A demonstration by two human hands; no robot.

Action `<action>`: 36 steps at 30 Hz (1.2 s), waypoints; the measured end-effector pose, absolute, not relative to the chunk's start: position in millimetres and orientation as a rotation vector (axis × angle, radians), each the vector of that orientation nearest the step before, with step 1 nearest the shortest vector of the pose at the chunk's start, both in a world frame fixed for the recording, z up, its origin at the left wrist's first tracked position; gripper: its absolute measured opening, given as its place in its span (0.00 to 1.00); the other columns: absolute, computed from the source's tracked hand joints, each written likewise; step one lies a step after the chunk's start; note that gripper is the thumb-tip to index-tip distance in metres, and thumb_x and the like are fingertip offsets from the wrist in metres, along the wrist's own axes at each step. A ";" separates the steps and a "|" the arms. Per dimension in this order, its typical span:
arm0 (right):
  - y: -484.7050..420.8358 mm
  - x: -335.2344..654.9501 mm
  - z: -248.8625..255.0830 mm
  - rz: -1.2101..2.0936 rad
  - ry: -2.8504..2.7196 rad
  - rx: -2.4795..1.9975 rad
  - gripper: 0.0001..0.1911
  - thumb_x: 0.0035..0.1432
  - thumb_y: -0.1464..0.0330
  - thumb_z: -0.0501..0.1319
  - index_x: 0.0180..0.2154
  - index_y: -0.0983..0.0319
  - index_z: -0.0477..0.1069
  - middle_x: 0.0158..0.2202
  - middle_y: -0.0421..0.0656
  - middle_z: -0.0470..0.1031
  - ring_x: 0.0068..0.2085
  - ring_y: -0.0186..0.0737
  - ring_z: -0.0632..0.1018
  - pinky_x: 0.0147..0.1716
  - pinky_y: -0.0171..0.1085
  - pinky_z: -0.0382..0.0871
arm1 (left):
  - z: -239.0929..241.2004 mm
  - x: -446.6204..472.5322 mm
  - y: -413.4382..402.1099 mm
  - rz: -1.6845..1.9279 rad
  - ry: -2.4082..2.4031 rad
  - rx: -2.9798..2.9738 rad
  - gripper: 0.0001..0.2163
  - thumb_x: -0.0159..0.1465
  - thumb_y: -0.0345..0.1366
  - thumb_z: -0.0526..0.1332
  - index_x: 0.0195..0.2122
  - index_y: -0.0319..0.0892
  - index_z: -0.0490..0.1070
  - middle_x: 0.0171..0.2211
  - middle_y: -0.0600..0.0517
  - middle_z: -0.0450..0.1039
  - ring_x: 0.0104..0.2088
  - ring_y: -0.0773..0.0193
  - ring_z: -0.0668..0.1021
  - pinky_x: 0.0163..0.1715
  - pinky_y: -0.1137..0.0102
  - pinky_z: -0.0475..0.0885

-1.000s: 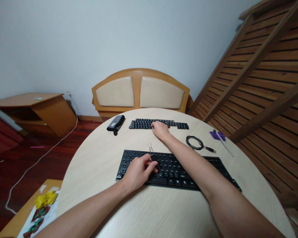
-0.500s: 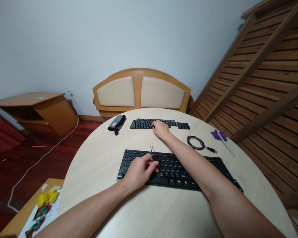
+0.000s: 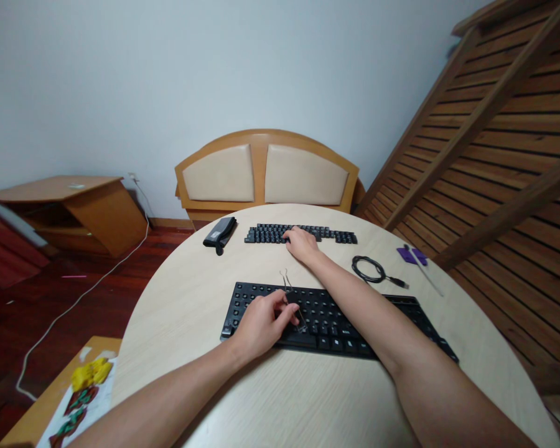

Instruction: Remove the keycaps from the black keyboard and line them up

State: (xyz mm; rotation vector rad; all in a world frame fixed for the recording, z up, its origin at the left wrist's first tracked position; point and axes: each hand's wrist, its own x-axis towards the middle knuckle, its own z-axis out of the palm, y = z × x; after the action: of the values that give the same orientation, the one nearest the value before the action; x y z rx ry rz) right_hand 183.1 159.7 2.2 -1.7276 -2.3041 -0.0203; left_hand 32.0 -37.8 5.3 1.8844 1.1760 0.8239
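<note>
My left hand point(image 3: 267, 320) is closed around a wire keycap puller point(image 3: 291, 297), resting over the left part of a black keyboard point(image 3: 326, 348). The puller's thin wire prongs stick out on both sides of the fingers. Much of the keyboard shows bare switch posts, while several keys remain along its near edge. Farther off, my right hand point(image 3: 303, 242) reaches over rows of loose black keycaps point(image 3: 266, 233) laid out on the table. Its fingertips are pinched together at a keycap in the nearest row; the hand hides part of those rows.
On the round table point(image 3: 191, 311) lie a folded black pouch point(image 3: 220, 232), a coiled USB cable point(image 3: 368, 269) and a purple cloth point(image 3: 411, 256) with a thin stick across it. A padded wooden headboard point(image 3: 259, 138) stands behind. Yellow gloves point(image 3: 91, 373) lie lower left.
The fingertips of my right hand have shifted very slightly left at the keycap rows. My left hand stays in place with the puller.
</note>
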 end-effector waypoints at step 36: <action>151.3 185.9 8.2 0.006 -2.299 -1.742 0.19 0.61 0.75 0.55 0.52 0.58 0.72 0.55 0.47 0.73 0.54 0.46 0.74 0.52 0.39 0.66 | 3.7 30.9 -37.1 0.826 1.192 1.902 0.12 0.69 0.42 0.55 0.29 0.44 0.64 0.30 0.52 0.82 0.32 0.61 0.82 0.35 0.68 0.70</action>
State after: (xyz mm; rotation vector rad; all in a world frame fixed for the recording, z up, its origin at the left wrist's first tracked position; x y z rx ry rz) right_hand 185.9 151.3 8.2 -1.7418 -2.2989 0.0056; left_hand 30.9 -37.1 3.7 1.9020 1.1915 0.8264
